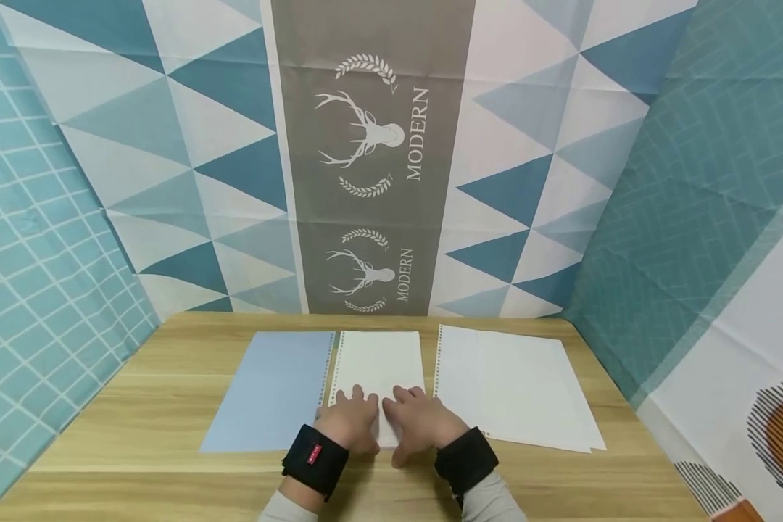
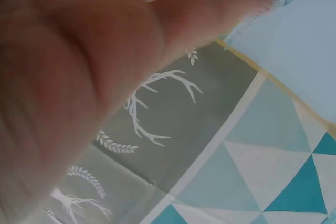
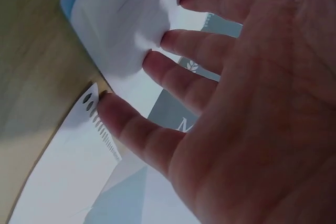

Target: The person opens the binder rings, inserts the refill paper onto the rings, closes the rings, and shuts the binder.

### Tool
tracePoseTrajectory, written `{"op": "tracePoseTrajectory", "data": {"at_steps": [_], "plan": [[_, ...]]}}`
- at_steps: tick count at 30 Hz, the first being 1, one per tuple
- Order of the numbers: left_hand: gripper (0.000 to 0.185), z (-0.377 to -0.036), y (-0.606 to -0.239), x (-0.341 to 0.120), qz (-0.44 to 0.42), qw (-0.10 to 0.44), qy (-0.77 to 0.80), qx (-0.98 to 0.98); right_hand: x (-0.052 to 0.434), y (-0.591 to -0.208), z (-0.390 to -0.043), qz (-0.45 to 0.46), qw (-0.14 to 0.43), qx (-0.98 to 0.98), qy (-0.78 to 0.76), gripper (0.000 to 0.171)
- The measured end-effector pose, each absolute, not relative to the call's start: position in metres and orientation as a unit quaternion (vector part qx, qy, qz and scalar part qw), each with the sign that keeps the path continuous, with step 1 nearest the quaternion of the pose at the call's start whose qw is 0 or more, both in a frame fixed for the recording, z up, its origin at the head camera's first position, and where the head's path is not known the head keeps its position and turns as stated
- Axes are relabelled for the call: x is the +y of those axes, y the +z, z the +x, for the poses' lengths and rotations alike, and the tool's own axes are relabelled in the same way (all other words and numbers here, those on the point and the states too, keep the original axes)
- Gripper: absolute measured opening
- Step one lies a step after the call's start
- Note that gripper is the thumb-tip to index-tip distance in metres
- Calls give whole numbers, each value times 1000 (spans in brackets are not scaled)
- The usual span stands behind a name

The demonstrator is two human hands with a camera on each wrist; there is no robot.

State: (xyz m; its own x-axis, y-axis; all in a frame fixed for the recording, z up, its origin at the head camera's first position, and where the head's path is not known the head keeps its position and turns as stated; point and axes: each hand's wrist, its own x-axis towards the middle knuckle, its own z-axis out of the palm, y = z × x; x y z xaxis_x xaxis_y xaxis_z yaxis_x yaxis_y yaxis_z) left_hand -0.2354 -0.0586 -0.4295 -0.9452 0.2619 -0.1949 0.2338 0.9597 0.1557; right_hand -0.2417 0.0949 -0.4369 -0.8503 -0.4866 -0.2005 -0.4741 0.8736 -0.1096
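Note:
A white sheet or stack of loose-leaf paper [image 1: 381,357], punched with holes down its left edge, lies at the middle of the table. My left hand [image 1: 347,420] rests on its near left part, fingers spread. Opposite it, my right hand [image 1: 425,422] touches the near right part with its fingers extended; the right wrist view shows the fingertips [image 3: 154,61] on white paper. To the left lies a pale blue punched sheet [image 1: 270,391], holes along its right edge. Overlapping white punched sheets [image 1: 515,384] lie to the right. Most left fingers are hidden in the left wrist view.
The wooden table [image 1: 130,413] carries all the sheets. A patterned cloth [image 1: 372,138] with deer heads and triangles hangs behind its far edge. Teal tiled cloth [image 1: 32,239] stands at the left, and another patterned cloth [image 1: 711,217] at the right.

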Motion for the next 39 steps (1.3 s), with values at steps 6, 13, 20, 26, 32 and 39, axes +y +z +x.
{"op": "tracePoseTrajectory", "data": {"at_steps": [6,13,20,26,32,39], "plan": [[75,-234,-427,-59,137,118,77,981,94,-435,-239,-248,124,960,-30,90],[70,-234,-431,-54,120,92,67,986,98,-434,-240,-233,138,961,-58,96],[67,-236,-436,-49,114,79,71,988,102,-437,-242,-220,156,958,-95,99],[68,-244,-437,-46,99,56,112,987,108,-435,-247,-232,148,953,-129,89],[69,-245,-434,-45,65,42,125,989,150,-407,-252,-174,78,943,-274,78],[62,-245,-434,-50,86,33,134,987,243,-377,-242,6,-3,978,-210,81]]}}
